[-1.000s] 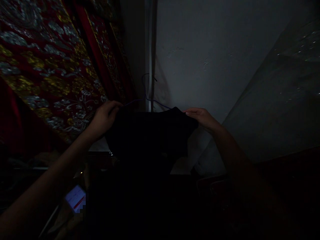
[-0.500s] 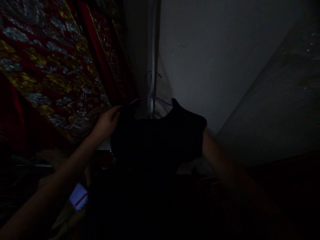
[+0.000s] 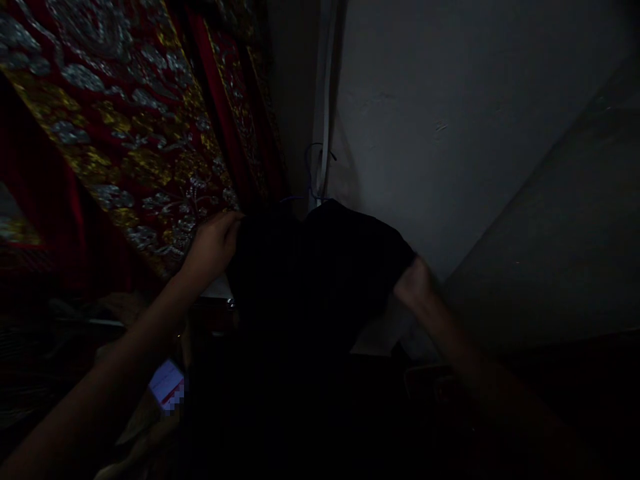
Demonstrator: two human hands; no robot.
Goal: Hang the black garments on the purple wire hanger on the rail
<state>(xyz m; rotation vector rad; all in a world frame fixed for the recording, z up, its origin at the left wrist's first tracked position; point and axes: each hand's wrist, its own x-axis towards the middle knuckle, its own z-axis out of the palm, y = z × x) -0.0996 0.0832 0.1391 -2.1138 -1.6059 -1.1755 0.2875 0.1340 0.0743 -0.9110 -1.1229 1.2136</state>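
A black garment point(image 3: 320, 273) hangs on a thin purple wire hanger point(image 3: 316, 179) in a dark corner. My left hand point(image 3: 213, 245) is closed on the garment's left shoulder. My right hand point(image 3: 414, 283) is at the right sleeve edge, blurred by motion, with its fingers hidden behind the cloth. The hanger hook sits by a pale vertical pipe point(image 3: 326, 100).
Red fabric with gold and silver embroidery point(image 3: 125, 127) hangs at the left. A grey wall point(image 3: 450, 120) fills the right, with a sheer sheet point(image 3: 565, 233) slanting across it. A lit phone screen point(image 3: 167, 385) glows at the lower left.
My right hand dropped from the garment's right shoulder to its sleeve edge. The cloth now covers most of the hanger. My left hand kept its grip.
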